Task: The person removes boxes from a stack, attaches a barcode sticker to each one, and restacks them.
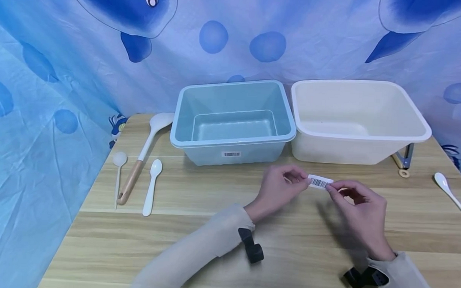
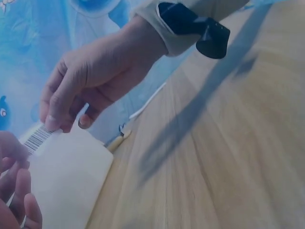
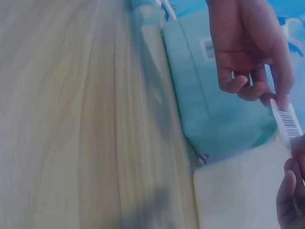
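Observation:
A small white barcode label (image 1: 320, 182) is stretched between both hands, above the table and in front of the white bin (image 1: 330, 149). My left hand (image 1: 280, 187) pinches the label's left end between thumb and forefinger. At its right end, my right hand (image 1: 360, 207) pinches it the same way. The printed bars face up toward the head view. In the left wrist view the label (image 2: 37, 139) overlaps the white bin; in the right wrist view the label (image 3: 287, 123) shows at the right edge. Another barcode label (image 1: 231, 154) is stuck on the front of the light blue bin (image 1: 199, 155).
Left on the wooden table (image 1: 133, 251) lie a wooden-handled white ladle (image 1: 145, 149), a small round-headed white spoon (image 1: 119, 165) and a white spoon (image 1: 152, 185). A white spoon (image 1: 452, 196) lies far right. A metal-and-wood tool (image 1: 404, 162) pokes from behind the white bin.

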{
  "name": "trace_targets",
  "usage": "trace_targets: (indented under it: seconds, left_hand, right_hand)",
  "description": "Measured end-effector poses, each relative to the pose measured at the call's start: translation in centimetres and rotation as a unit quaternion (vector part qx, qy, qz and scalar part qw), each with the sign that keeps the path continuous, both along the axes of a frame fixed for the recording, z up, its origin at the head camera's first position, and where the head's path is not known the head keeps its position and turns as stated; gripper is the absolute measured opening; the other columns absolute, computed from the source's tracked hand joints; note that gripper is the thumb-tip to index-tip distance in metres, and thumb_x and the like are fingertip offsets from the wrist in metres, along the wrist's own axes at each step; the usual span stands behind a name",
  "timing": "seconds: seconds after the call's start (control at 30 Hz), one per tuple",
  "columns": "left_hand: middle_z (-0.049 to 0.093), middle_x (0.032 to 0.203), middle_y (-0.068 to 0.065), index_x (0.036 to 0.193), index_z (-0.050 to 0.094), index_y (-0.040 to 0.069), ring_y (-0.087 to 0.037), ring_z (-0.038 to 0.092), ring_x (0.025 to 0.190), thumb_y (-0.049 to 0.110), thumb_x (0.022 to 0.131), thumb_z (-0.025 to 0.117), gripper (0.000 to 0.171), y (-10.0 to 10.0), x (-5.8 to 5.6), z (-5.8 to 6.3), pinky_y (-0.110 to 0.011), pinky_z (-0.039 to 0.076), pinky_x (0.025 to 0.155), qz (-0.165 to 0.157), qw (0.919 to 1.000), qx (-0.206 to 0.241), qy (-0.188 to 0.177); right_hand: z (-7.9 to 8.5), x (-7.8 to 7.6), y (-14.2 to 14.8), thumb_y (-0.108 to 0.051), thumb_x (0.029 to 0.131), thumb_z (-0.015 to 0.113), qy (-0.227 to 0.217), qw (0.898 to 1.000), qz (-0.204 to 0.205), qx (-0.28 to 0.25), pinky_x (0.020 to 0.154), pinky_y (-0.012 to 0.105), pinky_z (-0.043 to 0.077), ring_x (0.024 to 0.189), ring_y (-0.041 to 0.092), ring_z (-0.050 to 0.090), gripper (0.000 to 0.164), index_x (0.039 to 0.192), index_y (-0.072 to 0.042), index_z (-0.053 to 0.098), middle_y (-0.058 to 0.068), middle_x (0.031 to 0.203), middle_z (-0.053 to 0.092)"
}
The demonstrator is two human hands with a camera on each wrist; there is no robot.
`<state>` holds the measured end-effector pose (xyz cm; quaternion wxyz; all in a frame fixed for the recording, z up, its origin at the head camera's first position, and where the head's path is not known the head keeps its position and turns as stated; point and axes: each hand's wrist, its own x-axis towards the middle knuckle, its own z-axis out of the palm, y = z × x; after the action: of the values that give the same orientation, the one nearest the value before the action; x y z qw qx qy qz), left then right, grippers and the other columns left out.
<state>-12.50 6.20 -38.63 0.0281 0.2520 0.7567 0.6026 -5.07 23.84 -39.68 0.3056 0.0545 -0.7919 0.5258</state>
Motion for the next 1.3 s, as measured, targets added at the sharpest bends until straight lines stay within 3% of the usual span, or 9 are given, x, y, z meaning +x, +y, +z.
trace_targets:
  seconds: [0.2,0.33,0.57,0.77,1.07,1.3]
  left_hand:
    - [0.073,0.079,-0.007,0.086,0.072,0.003,0.001,0.058,0.067,0.006,0.082,0.075,0.005,1.7,-1.0,-0.8,-0.012,0.051,0.064,0.016,0.9997,-0.009,0.015]
    - [0.071,0.078,-0.005,0.086,0.072,0.004,0.004,0.055,0.065,0.008,0.083,0.074,0.005,3.5,-1.6,-1.2,-0.009,0.049,0.063,0.022,0.9994,-0.016,0.024]
    - [0.073,0.082,-0.003,0.089,0.073,0.007,0.009,0.051,0.061,0.008,0.084,0.073,0.006,6.4,-2.5,-1.4,-0.007,0.046,0.056,0.059,0.9980,-0.018,0.009]
    - [0.074,0.097,-0.003,0.103,0.072,0.008,0.012,0.047,0.053,0.001,0.083,0.070,0.022,7.7,-2.8,-1.9,-0.009,0.044,0.049,0.031,0.9988,-0.037,0.013]
    - [0.070,0.113,0.003,0.120,0.067,0.015,0.007,0.053,0.051,-0.004,0.081,0.065,0.043,8.7,-2.8,-1.8,-0.013,0.047,0.047,0.010,0.9978,-0.062,-0.023]
    - [0.068,0.120,0.005,0.125,0.065,0.016,0.006,0.055,0.053,-0.004,0.082,0.065,0.048,8.8,-2.6,-1.6,-0.011,0.047,0.049,0.014,0.9964,-0.079,-0.026]
  right_hand:
    - [-0.5,-0.9,1.2,0.022,0.073,0.069,0.007,0.999,-0.022,0.034,0.066,0.005,0.049,0.074,-0.006,0.061,0.017,0.086,0.011,0.068,-0.025,0.086,0.067]
    - [-0.4,-1.5,2.3,0.017,0.075,0.071,-0.004,0.997,-0.061,0.054,0.065,0.002,0.047,0.073,-0.011,0.060,0.013,0.085,0.008,0.070,-0.031,0.083,0.064]
    - [-0.7,-3.3,4.0,0.005,0.079,0.074,-0.032,0.992,-0.111,0.051,0.062,0.001,0.045,0.070,-0.014,0.057,0.009,0.088,0.006,0.071,-0.034,0.080,0.061]
    - [-1.2,-4.1,5.5,-0.001,0.081,0.074,-0.045,0.987,-0.146,0.058,0.061,0.001,0.044,0.066,-0.015,0.056,0.009,0.088,0.005,0.072,-0.036,0.079,0.059]
    - [-1.2,-5.0,6.5,-0.004,0.084,0.073,-0.055,0.982,-0.169,0.068,0.064,0.001,0.045,0.069,-0.016,0.055,0.012,0.090,0.006,0.072,-0.035,0.080,0.058]
    - [-1.4,-5.7,6.4,-0.008,0.084,0.073,-0.061,0.977,-0.181,0.092,0.063,0.000,0.044,0.072,-0.017,0.056,0.011,0.093,-0.001,0.074,0.006,0.089,0.074]
